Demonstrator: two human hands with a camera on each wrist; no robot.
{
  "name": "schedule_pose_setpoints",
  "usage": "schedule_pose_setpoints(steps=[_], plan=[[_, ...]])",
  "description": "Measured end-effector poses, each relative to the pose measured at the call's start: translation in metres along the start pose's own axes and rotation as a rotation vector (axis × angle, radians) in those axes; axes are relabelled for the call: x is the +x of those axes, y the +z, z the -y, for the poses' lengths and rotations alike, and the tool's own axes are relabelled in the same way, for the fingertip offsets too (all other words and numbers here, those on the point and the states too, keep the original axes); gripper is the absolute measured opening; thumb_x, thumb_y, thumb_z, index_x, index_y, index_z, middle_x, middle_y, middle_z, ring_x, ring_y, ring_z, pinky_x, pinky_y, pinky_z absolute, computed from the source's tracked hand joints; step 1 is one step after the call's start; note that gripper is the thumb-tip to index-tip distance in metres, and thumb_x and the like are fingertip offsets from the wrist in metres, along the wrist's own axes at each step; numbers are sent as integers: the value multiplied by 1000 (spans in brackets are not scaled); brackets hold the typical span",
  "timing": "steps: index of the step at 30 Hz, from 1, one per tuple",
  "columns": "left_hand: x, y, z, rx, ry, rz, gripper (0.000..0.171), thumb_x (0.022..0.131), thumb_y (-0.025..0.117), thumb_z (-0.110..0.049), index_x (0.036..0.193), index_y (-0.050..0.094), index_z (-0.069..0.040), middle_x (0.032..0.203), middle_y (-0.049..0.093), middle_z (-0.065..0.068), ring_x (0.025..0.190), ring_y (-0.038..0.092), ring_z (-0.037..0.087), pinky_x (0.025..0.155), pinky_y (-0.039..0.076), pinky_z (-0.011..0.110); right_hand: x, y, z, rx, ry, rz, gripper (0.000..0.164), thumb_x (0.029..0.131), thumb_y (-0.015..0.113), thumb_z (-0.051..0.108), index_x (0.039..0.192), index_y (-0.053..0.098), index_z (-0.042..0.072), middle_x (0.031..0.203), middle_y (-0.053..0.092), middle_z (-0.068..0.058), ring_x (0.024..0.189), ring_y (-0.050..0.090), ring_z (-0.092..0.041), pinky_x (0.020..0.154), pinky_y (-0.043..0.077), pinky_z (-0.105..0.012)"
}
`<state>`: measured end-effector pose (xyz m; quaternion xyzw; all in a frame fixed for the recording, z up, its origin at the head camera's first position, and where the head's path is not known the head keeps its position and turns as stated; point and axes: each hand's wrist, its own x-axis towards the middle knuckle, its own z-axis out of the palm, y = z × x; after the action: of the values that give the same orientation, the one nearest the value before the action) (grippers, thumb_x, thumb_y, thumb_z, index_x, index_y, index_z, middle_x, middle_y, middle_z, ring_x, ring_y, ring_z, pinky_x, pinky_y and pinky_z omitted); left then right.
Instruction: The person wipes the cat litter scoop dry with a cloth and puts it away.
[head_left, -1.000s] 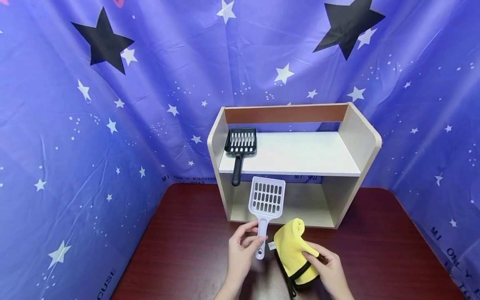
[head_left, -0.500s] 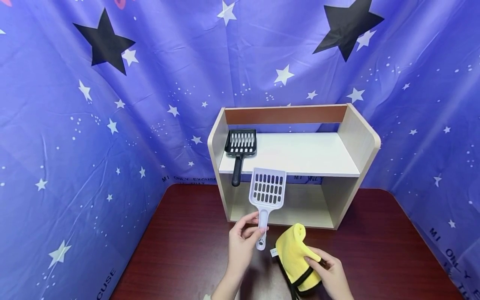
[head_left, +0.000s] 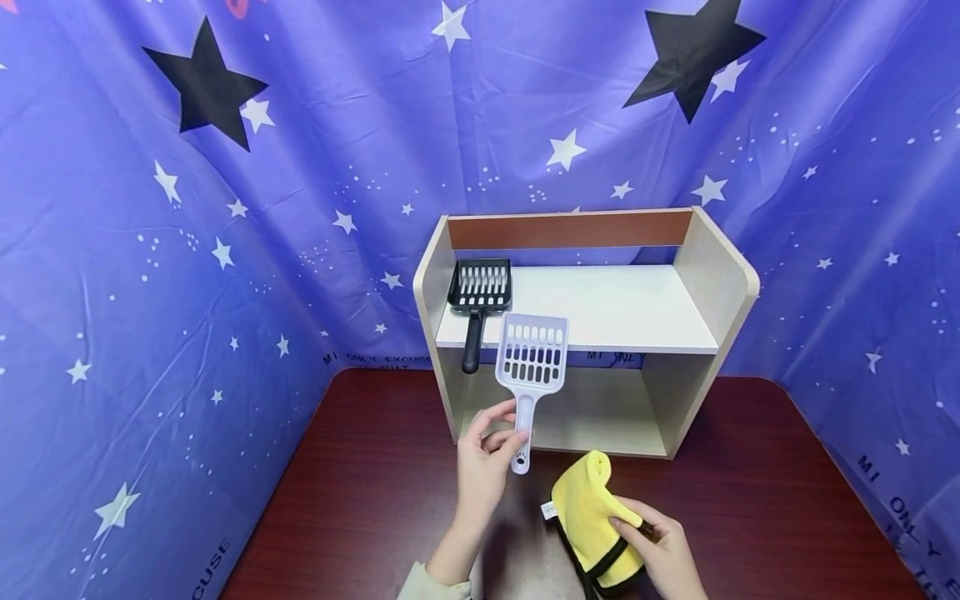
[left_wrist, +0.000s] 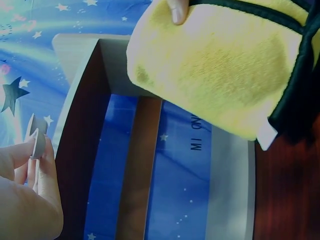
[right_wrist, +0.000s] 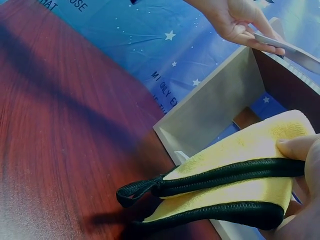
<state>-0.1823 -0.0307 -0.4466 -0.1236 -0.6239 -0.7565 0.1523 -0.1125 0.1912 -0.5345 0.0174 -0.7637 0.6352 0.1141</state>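
In the head view my left hand pinches the handle of a pale lilac litter scoop, its slotted head up in front of the shelf edge. My right hand grips a folded yellow cloth with black edging and a white tag. The right wrist view shows that cloth held between thumb and fingers, a black loop at its corner. A black litter scoop lies on the upper shelf at the left, its handle sticking out over the front edge.
A small two-level shelf unit stands at the back of the dark red table. Its white upper board lies behind the lilac scoop. A blue star-patterned curtain surrounds the table on the back and sides.
My left hand has risen and moved forward with the lilac scoop, whose head now overlaps the upper shelf's front edge. My right hand and the cloth have shifted slightly down.
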Motion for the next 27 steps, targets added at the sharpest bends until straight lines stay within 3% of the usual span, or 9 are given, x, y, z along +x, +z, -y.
schedule_pose_setpoints(steps=[9, 17, 27], plan=[[13, 6, -6, -28, 17, 4, 38, 79, 71, 2, 116, 62, 0, 99, 60, 23, 80, 70, 16, 69, 59, 27, -2, -2, -2, 24, 31, -14, 23, 82, 68, -2, 105, 67, -4, 93, 71, 12, 76, 65, -4, 60, 56, -24], [22, 11, -11, -12, -23, -1, 38, 79, 72, -1, 116, 63, -5, 101, 61, 20, 82, 70, 20, 66, 58, 26, -2, 0, 0, 30, 94, -21, 24, 83, 68, 2, 106, 67, -4, 91, 71, 11, 73, 66, -8, 56, 56, -28], [34, 16, -11, -10, -27, -18, 36, 79, 72, 0, 114, 64, -4, 100, 62, 21, 80, 70, 16, 66, 56, 21, -3, -3, -5, 20, 15, -15, 24, 81, 67, -4, 105, 67, -5, 91, 71, 13, 75, 65, -5, 58, 56, -25]])
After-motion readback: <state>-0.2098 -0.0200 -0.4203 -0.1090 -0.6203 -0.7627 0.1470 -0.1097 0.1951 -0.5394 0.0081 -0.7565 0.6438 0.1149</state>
